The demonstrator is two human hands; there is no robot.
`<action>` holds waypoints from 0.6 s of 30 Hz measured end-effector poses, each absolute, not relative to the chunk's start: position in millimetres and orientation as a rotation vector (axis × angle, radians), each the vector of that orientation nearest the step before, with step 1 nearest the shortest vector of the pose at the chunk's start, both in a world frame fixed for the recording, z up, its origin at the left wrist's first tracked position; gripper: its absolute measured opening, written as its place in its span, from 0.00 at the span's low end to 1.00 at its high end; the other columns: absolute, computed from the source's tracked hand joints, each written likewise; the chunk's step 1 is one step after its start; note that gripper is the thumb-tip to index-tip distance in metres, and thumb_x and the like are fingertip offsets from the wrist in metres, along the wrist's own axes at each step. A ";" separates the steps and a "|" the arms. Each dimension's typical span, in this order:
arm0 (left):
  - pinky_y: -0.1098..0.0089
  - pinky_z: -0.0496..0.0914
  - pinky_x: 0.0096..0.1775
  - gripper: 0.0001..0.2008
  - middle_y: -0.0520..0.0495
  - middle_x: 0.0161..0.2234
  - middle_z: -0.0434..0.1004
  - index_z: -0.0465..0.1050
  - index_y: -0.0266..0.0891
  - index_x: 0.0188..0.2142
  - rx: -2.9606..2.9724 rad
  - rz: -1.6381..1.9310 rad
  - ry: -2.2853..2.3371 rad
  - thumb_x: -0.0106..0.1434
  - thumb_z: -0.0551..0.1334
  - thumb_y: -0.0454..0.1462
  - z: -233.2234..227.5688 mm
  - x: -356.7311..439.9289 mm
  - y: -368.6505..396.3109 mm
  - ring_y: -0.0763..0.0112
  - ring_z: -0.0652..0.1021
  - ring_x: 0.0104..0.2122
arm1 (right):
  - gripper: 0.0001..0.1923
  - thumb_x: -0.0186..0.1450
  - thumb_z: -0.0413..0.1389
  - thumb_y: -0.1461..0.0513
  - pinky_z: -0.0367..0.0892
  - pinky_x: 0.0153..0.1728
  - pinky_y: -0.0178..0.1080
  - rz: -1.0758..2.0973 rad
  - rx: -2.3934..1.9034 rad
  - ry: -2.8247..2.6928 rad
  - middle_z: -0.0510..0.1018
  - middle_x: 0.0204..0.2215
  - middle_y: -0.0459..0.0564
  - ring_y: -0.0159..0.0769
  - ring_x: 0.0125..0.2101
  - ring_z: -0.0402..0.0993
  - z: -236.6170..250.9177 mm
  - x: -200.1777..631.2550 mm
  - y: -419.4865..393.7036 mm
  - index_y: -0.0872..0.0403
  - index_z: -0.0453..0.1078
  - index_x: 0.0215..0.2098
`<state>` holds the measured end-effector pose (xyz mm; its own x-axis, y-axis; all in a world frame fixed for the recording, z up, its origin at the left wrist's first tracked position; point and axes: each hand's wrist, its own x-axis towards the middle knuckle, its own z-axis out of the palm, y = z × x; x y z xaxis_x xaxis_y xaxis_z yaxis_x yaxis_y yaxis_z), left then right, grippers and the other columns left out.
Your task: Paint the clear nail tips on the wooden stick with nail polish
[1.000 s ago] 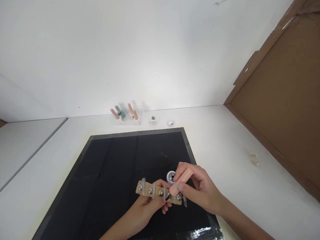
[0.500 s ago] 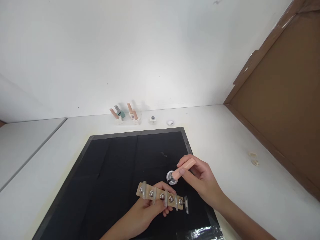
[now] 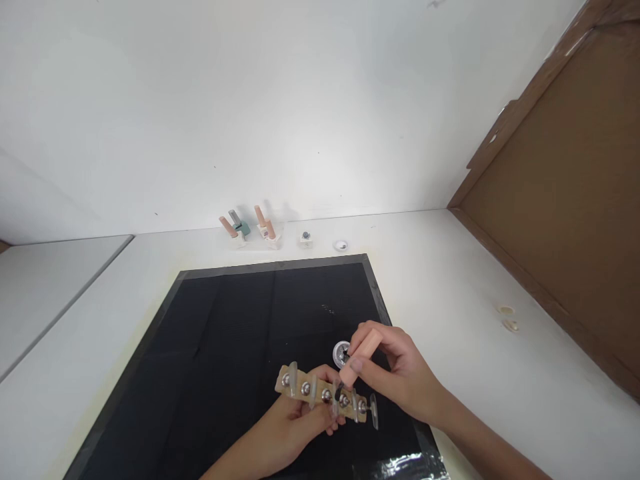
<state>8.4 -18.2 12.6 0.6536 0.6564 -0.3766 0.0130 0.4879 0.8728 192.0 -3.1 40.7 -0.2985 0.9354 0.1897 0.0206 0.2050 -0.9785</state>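
Observation:
My left hand [image 3: 300, 421] grips a wooden nail tip stand [image 3: 299, 387] with silver round studs and several clear nail tips [image 3: 374, 411] standing up from it. My right hand [image 3: 393, 370] pinches the pink cap of a nail polish brush [image 3: 363, 357], slanting down to the left. Its dark bristle end is at one of the middle-right nail tips; whether it touches cannot be made out. Just behind, a small round silvery dish [image 3: 341, 352] with something dark in it lies on the black mat [image 3: 225, 347], partly covered by my right fingers.
Along the back wall stand several nail polish bottles with pink caps [image 3: 229, 227], a green bottle [image 3: 242, 228], an uncapped bottle [image 3: 306, 241] and a small white dish [image 3: 341, 246]. Two small pale oval pieces [image 3: 510, 325] lie at right, near a brown cardboard panel [image 3: 565, 200].
My right hand has moved the brush down from the silvery dish to the nail tips. The stand in my left hand has shifted very slightly.

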 end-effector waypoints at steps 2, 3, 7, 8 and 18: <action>0.69 0.63 0.36 0.13 0.51 0.30 0.67 0.66 0.38 0.36 0.994 0.450 0.781 0.57 0.60 0.45 10.5 7.5 -19.8 0.73 0.67 0.30 | 0.11 0.61 0.54 0.65 0.61 0.24 0.34 1.212 -1.019 -1.517 0.72 0.25 0.46 0.31 0.25 0.66 41.3 191.3 -3.5 0.54 0.64 0.21; 0.69 0.63 0.36 0.14 0.50 0.31 0.68 0.66 0.38 0.37 0.994 0.452 0.778 0.57 0.60 0.45 9.9 7.1 -20.4 0.73 0.67 0.30 | 0.11 0.62 0.54 0.64 0.61 0.24 0.34 1.200 -1.049 -1.490 0.72 0.25 0.46 0.31 0.25 0.65 41.2 191.0 -3.5 0.54 0.64 0.22; 0.68 0.63 0.35 0.16 0.50 0.31 0.67 0.66 0.38 0.38 0.988 0.446 0.788 0.56 0.61 0.46 10.9 6.4 -19.8 0.73 0.67 0.30 | 0.10 0.62 0.54 0.62 0.60 0.22 0.33 1.211 -1.053 -1.442 0.71 0.25 0.45 0.29 0.22 0.63 40.5 191.3 -3.6 0.53 0.64 0.23; 0.68 0.63 0.35 0.15 0.50 0.30 0.67 0.66 0.38 0.37 0.989 0.442 0.794 0.56 0.60 0.46 11.8 6.6 -19.1 0.72 0.67 0.31 | 0.10 0.62 0.54 0.62 0.59 0.22 0.33 1.228 -1.025 -1.457 0.71 0.24 0.45 0.29 0.22 0.63 40.5 191.6 -3.5 0.53 0.64 0.23; 0.68 0.63 0.36 0.11 0.52 0.29 0.66 0.65 0.38 0.36 1.020 0.424 0.785 0.58 0.59 0.43 16.0 9.2 -18.6 0.73 0.67 0.31 | 0.11 0.62 0.55 0.63 0.61 0.24 0.34 1.250 -1.002 -1.527 0.72 0.23 0.45 0.31 0.25 0.66 41.4 190.9 -4.3 0.54 0.64 0.21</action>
